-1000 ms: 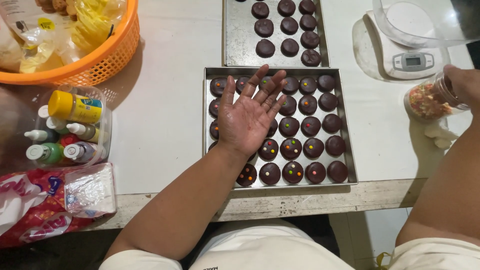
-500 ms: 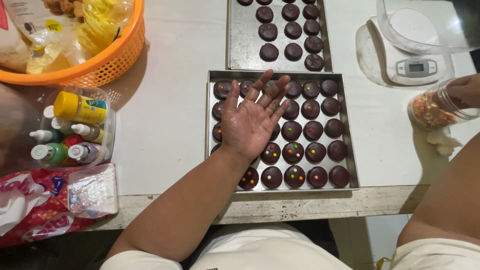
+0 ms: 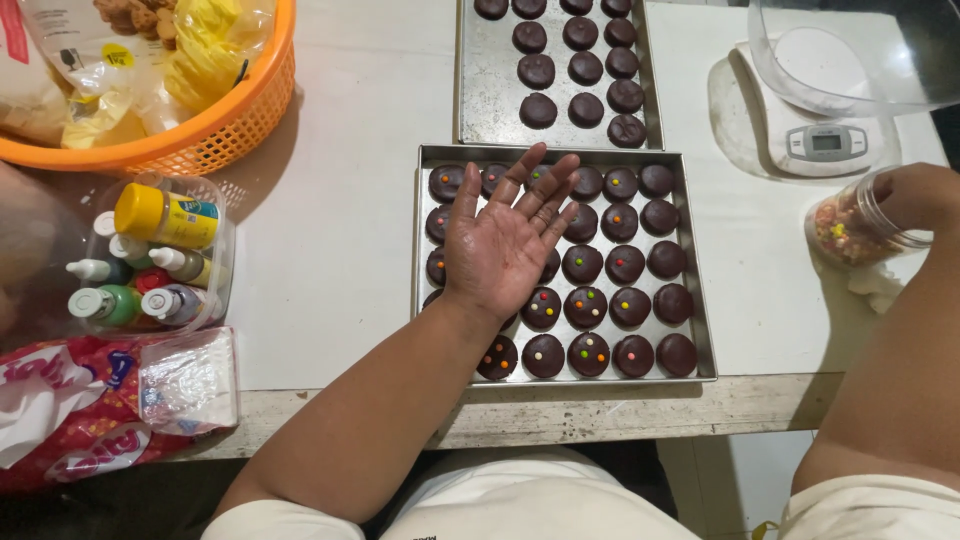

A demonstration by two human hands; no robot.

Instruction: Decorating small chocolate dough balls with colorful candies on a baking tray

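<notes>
The right hand point(image 3: 915, 195) is closed around the mouth of a clear plastic jar of multicoloured candy sprinkles point(image 3: 850, 222), tipped on its side near the table's right edge, while the left hand point(image 3: 505, 240) hovers palm up, fingers spread and holding nothing, over a rectangular metal tray of round chocolate-coated sweets point(image 3: 700, 330), several dotted with coloured sprinkles. On the pale worktop point(image 3: 330, 220) around them lie a second metal tray of plain chocolate rounds point(image 3: 480, 90), a white digital kitchen scale point(image 3: 825, 140), an orange plastic basket point(image 3: 200, 140) and a clear tub of small colouring bottles point(image 3: 150, 255).
</notes>
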